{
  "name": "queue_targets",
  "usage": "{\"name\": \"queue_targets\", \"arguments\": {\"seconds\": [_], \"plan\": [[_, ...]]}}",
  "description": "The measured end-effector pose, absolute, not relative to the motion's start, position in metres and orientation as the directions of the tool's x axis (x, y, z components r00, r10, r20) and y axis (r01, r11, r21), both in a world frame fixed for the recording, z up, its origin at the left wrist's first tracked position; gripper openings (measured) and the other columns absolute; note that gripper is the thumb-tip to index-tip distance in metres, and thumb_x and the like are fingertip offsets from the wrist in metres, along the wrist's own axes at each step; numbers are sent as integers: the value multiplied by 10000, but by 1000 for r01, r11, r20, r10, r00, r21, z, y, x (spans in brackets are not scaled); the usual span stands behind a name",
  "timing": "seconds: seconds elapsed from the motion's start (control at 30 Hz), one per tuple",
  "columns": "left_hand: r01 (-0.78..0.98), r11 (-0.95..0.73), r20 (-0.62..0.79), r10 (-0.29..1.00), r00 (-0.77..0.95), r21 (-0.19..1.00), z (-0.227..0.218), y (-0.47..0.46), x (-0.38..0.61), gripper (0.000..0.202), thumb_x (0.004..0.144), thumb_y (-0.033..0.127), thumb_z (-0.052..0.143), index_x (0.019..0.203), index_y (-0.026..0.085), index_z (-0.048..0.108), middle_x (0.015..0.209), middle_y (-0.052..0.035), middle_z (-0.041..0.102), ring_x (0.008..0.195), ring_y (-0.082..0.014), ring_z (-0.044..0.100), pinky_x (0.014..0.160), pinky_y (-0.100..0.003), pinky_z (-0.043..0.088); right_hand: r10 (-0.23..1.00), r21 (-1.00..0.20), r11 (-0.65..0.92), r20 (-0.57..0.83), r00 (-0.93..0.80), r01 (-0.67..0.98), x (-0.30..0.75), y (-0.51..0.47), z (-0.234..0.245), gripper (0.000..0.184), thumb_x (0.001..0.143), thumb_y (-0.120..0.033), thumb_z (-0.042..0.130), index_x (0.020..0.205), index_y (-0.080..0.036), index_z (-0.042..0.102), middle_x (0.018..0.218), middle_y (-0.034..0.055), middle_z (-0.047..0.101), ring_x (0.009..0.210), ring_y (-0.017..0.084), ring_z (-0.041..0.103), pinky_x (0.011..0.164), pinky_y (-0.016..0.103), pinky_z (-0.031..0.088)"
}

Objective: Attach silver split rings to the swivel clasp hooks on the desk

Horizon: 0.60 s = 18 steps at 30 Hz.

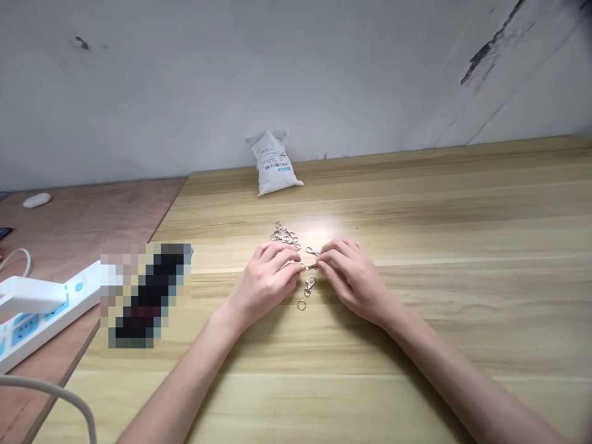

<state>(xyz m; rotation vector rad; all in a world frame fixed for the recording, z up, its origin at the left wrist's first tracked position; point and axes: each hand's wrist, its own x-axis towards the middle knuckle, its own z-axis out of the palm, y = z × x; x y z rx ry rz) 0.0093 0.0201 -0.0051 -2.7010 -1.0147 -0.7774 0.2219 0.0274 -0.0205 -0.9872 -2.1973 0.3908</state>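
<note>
My left hand (268, 277) and my right hand (354, 277) rest on the light wooden table (416, 246), fingertips almost meeting. Both pinch a small metal clasp with a ring (309, 267) held between them. Another lobster clasp (309, 285) lies just below the fingertips, and a loose split ring (301, 304) lies a little nearer to me. A small heap of several metal clasps and rings (284, 234) sits just beyond my left hand.
A white plastic bag with a barcode label (274, 163) leans against the wall at the table's back. On a reddish board at left lie a white power strip (41, 314), a grey cable (55, 394) and a small white object (37, 200).
</note>
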Motion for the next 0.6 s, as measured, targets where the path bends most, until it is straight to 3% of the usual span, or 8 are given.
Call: {"name": "queue_targets", "arguments": {"seconds": [0.33,0.47,0.6], "plan": [[642,-763,585,556,591,77,-2,13,10,162,878,71,569,977,188,620,1025,-65,694,1076,-217,605,891,-366,522,764,-601,635,396,-510,485,221,24,-15,167,966,-173,429,836,-204,528,921,58,608,899,197,518,822,387,417],[679,-724,562,615,553,123,-2,7,19,142,915,81,524,965,187,605,1099,-73,677,1151,-221,569,951,-375,479,741,-602,656,398,-541,456,219,21,-16,63,944,-217,515,926,-211,575,962,62,617,960,208,537,861,395,429],[697,-700,548,648,528,155,-2,5,23,128,926,90,514,968,184,589,1126,-73,669,1172,-224,561,969,-381,456,723,-573,683,444,-529,453,218,20,-20,115,948,-190,498,956,-213,611,968,67,621,959,207,549,849,390,434]]}}
